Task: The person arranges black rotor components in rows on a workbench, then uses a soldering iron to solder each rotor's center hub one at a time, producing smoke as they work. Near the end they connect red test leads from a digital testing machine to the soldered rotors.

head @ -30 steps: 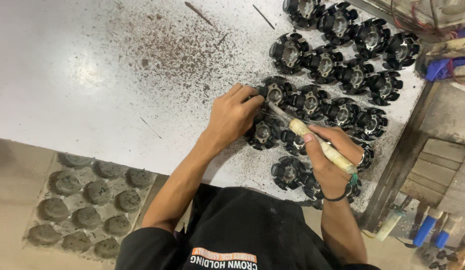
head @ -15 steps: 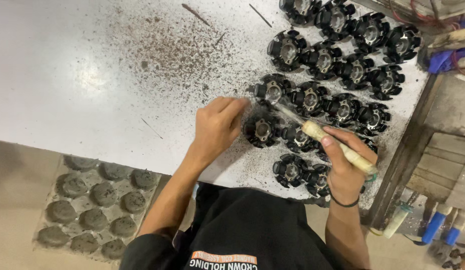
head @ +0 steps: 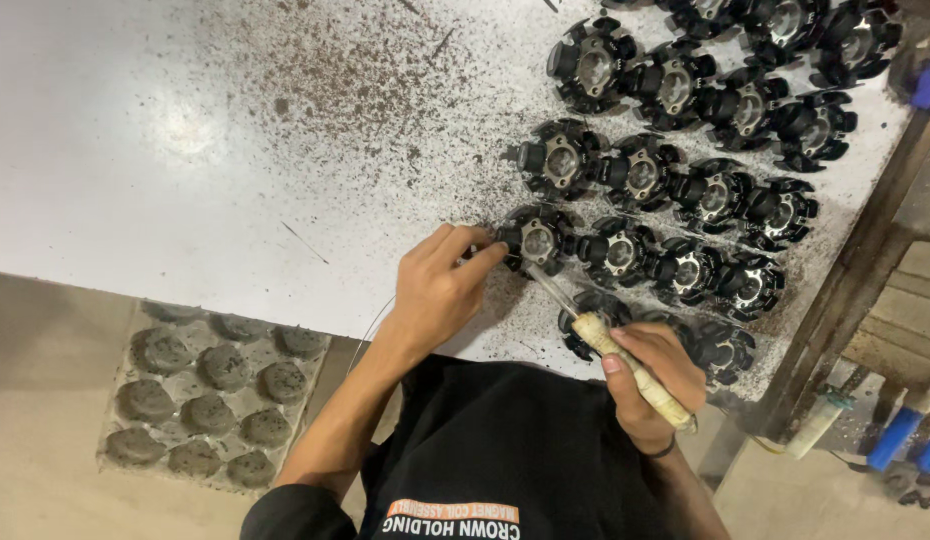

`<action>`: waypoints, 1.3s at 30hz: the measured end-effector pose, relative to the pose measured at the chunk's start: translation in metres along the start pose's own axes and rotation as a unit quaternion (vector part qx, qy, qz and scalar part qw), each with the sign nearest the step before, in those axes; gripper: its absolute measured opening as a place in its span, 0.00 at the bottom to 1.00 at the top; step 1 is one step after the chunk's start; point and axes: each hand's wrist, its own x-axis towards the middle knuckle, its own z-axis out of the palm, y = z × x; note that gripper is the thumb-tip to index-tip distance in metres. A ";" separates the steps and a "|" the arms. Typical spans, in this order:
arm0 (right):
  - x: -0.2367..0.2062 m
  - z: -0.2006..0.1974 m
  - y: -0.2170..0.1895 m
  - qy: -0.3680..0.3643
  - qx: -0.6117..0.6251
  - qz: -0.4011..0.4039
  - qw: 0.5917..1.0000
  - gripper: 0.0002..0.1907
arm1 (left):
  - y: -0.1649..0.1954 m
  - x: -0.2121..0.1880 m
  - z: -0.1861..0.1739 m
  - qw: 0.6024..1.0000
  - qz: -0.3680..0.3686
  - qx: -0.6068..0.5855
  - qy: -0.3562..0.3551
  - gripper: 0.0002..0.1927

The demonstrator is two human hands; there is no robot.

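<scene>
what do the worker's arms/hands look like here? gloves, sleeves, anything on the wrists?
No gloves: the left hand and right hand are both bare, as are the forearms. A thin dark band circles the right wrist. No band shows on the left wrist. The person wears a black short-sleeved shirt with an orange-and-white printed patch.

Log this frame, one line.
left hand: steadies black round part | right hand: holds pale-handled tool, tip at part | white table

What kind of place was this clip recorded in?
Probably a small workshop or assembly bench. Rows of identical black round parts lie on a scuffed white worktable strewn with dark debris. The left hand steadies one part; the right hand holds a hand tool.
</scene>
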 end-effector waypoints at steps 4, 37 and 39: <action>0.006 0.002 -0.005 -0.007 0.008 0.014 1.000 0.13 | -0.001 0.000 0.001 1.000 0.018 0.003 -0.011 0.19; -0.019 -0.117 -0.002 0.009 -0.052 -0.003 0.999 0.15 | 0.136 -0.001 0.023 0.917 -0.019 -0.355 -0.179 0.04; -0.048 -0.153 -0.002 0.024 -0.087 0.040 0.995 0.16 | 0.159 0.003 0.043 0.873 -0.035 -0.398 -0.279 0.04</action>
